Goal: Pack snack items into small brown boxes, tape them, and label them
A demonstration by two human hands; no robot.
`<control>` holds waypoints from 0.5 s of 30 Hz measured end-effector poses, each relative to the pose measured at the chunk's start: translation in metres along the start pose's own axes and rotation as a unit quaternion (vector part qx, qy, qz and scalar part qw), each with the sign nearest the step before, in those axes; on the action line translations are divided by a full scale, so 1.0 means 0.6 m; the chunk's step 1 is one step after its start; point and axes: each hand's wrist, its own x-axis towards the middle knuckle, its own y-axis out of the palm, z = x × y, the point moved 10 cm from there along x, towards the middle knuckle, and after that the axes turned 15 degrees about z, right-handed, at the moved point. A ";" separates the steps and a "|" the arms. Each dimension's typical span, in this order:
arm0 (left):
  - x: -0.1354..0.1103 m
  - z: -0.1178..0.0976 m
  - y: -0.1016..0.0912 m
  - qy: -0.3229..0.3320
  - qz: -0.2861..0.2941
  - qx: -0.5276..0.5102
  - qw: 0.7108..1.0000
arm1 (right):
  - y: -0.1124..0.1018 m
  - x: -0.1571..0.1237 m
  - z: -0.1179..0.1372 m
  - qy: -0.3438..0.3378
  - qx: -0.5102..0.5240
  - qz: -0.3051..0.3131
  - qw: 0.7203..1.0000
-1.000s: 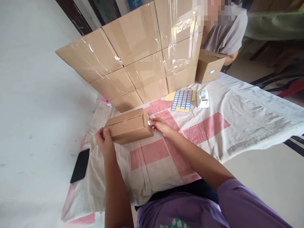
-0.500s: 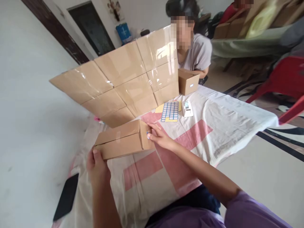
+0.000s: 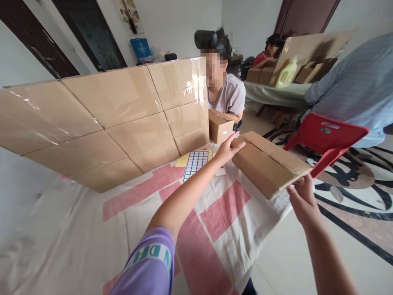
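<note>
Both arms are extended. The left hand [image 3: 229, 148] clasps one end of the cardboard box [image 3: 267, 164]. The right hand [image 3: 302, 198] grips the opposite end, above the desk [image 3: 76, 229] edge.

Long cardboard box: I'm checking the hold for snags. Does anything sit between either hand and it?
Nothing visible does. The left hand holds the far end of the long cardboard box and the right hand holds its near end, both bare on the cardboard.

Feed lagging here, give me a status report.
Left hand and right hand grip long brown cardboard box, airborne at cloth-covered table edge. Red plastic chair just beyond.
</note>
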 end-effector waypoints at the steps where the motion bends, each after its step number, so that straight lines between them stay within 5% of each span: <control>1: 0.029 0.014 -0.003 -0.005 0.000 0.001 1.000 | -0.001 0.021 -0.029 0.019 -0.016 0.002 1.000; 4: 0.054 0.025 -0.028 -0.007 -0.029 0.007 1.000 | 0.022 0.093 -0.101 0.059 -0.033 0.028 0.997; 7: -0.039 0.008 -0.081 0.014 -0.074 0.003 0.997 | 0.065 0.172 -0.137 0.061 -0.046 0.061 0.995; 9: -0.166 0.002 -0.134 0.021 -0.080 -0.004 0.997 | 0.088 0.222 -0.149 0.066 -0.062 0.072 0.993; 11: -0.343 0.030 -0.221 -0.070 -0.136 0.018 0.988 | 0.105 0.259 -0.149 0.069 -0.078 0.085 0.991; 14: -0.678 0.064 -0.383 -0.262 -0.337 0.088 0.900 | 0.105 0.276 -0.116 0.075 -0.135 0.042 0.987; 15: -0.784 0.053 -0.428 -0.281 -0.401 0.102 0.866 | 0.096 0.270 -0.091 0.073 -0.165 -0.020 0.983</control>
